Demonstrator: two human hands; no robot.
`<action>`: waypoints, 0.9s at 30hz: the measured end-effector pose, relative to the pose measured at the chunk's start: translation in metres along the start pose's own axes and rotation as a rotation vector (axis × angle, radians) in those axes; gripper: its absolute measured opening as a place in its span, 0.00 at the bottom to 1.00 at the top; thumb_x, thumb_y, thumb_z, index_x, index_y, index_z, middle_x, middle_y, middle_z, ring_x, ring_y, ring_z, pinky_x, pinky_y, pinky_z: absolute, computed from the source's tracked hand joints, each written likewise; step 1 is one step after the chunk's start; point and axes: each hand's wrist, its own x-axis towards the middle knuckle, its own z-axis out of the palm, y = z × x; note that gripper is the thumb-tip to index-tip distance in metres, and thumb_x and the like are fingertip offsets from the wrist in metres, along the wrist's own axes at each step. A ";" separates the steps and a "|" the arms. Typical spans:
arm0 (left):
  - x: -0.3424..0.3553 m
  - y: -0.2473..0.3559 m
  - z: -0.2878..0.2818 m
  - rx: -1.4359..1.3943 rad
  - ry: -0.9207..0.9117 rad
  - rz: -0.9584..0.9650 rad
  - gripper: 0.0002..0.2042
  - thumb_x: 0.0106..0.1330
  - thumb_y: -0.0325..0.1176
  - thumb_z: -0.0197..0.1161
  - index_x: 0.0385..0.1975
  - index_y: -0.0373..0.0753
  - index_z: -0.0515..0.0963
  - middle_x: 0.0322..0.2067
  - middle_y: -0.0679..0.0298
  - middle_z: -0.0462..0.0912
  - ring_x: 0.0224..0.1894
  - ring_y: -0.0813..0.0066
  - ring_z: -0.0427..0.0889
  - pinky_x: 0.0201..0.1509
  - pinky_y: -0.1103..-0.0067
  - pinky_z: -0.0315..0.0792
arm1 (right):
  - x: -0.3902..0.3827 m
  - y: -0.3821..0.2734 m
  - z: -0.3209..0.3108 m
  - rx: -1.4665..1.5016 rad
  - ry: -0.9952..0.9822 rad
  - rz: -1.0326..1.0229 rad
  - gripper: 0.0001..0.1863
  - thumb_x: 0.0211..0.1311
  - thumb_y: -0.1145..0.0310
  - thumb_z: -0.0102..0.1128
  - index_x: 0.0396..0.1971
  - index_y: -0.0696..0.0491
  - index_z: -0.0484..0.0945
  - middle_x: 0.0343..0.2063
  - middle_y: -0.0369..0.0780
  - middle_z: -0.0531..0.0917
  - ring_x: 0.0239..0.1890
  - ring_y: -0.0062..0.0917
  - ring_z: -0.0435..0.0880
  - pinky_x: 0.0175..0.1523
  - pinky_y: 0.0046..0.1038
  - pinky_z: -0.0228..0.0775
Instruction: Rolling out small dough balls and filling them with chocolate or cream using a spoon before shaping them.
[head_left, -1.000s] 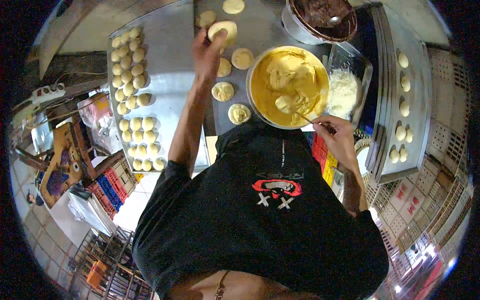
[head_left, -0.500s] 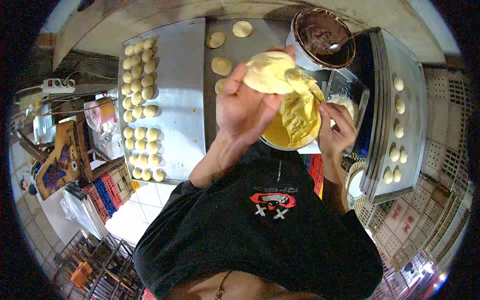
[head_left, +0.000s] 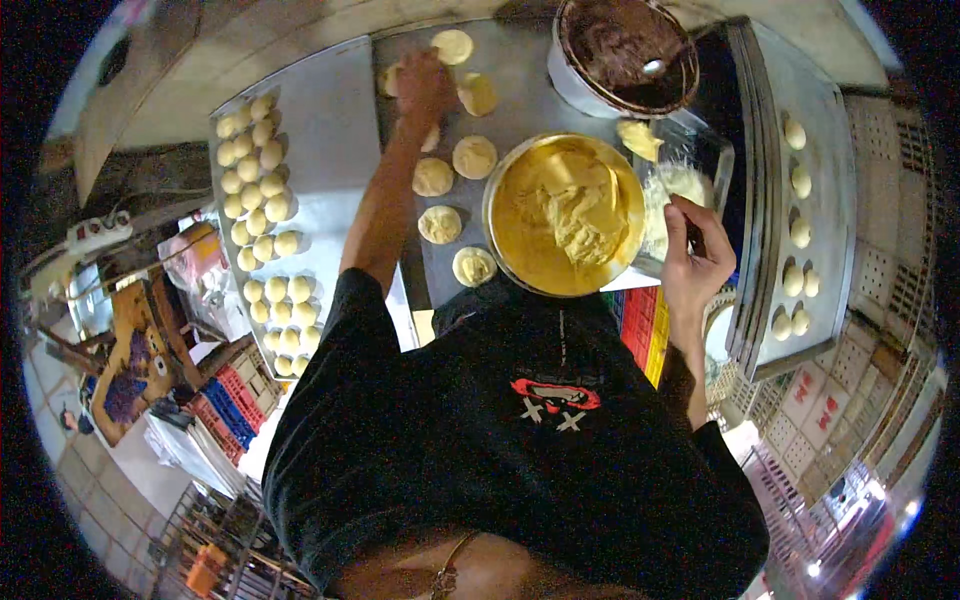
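Note:
My left hand [head_left: 425, 85] reaches to the far end of the dark tray [head_left: 520, 55]. It lies over a pale dough round [head_left: 390, 80]; its fingers are blurred and partly hidden. Other flattened dough rounds [head_left: 474, 157] lie on the same tray. My right hand [head_left: 697, 245] pinches the handle of a thin utensil, its far end covered by a lump of yellow cream [head_left: 640, 140]. That lump hangs right of a round bowl [head_left: 490, 210] with thick yellow cream [head_left: 575, 215] inside. Below the utensil is a clear container [head_left: 725, 165] of pale shreds [head_left: 680, 185].
On the left, a metal tray [head_left: 330, 110] carries rows of dough balls [head_left: 272, 155]. A white bucket [head_left: 575, 85] of dark brown paste [head_left: 625, 50] stands at the back. Stacked trays [head_left: 745, 200] stand at the right, the top one with several dough balls [head_left: 800, 232].
My left hand has moved from above the cream bowl to the far left; the flattened dough no longer shows in it. My right hand has drawn the cream-laden utensil right, off the bowl.

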 end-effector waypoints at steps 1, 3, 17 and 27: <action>0.006 -0.014 0.008 0.020 -0.041 -0.194 0.17 0.66 0.41 0.52 0.50 0.43 0.77 0.51 0.58 0.76 0.55 0.58 0.73 0.58 0.52 0.65 | -0.001 -0.001 -0.003 -0.098 -0.103 -0.033 0.06 0.54 0.80 0.65 0.33 0.59 0.84 0.30 0.42 0.85 0.31 0.24 0.83 0.35 0.22 0.74; -0.004 -0.041 0.017 0.187 0.104 -0.111 0.15 0.64 0.43 0.54 0.45 0.44 0.79 0.50 0.59 0.77 0.55 0.58 0.72 0.56 0.45 0.62 | -0.005 -0.001 -0.008 -0.204 -0.345 -0.090 0.07 0.53 0.80 0.64 0.33 0.57 0.84 0.29 0.42 0.85 0.28 0.25 0.84 0.32 0.23 0.76; -0.112 -0.008 -0.131 -1.288 0.253 -0.506 0.20 0.63 0.51 0.62 0.41 0.38 0.77 0.46 0.56 0.80 0.49 0.63 0.79 0.53 0.66 0.73 | -0.025 0.019 -0.045 -0.730 -1.151 -0.443 0.10 0.49 0.71 0.58 0.33 0.50 0.82 0.27 0.38 0.82 0.28 0.31 0.84 0.34 0.36 0.78; -0.189 0.108 -0.251 -2.756 -0.172 -0.559 0.26 0.72 0.46 0.48 0.57 0.27 0.63 0.57 0.43 0.70 0.60 0.51 0.71 0.65 0.60 0.67 | -0.048 0.000 -0.035 0.091 -0.559 0.383 0.08 0.58 0.75 0.65 0.37 0.59 0.83 0.31 0.38 0.85 0.32 0.17 0.81 0.39 0.19 0.72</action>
